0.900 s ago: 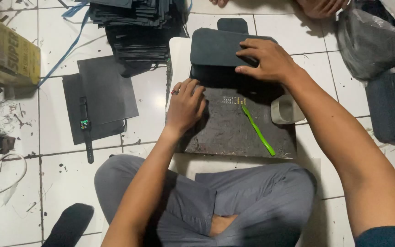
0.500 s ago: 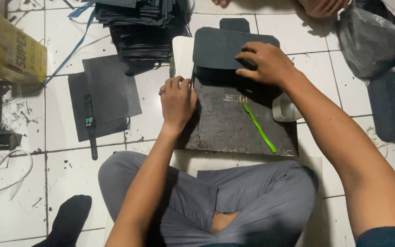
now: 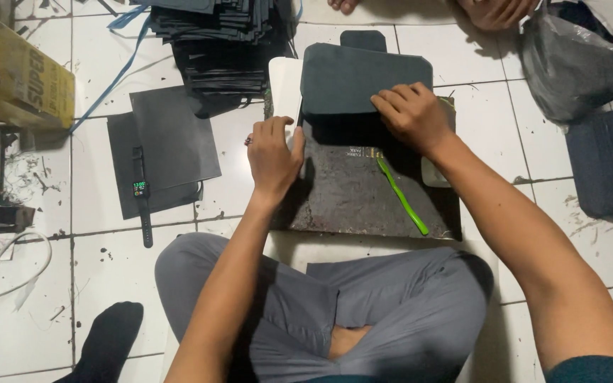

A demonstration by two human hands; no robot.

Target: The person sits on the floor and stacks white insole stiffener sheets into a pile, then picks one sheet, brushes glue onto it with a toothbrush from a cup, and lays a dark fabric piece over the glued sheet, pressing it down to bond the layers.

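White floor tiles [image 3: 51, 284] fill my view, with a stack of dark sheets [image 3: 214, 35] cut off at the top edge and a grey bag [image 3: 576, 64] running out at the right. On the worn cutting board [image 3: 349, 198], my right hand [image 3: 413, 113] presses flat, fingers spread, on the dark rounded sheet [image 3: 356, 74]. My left hand [image 3: 272, 152] curls loosely at that sheet's lower left corner; whatever it pinches is hidden. Beside my right wrist lies a green tool [image 3: 402, 198].

Single head view — looks steeply down, close, probably slightly forward.
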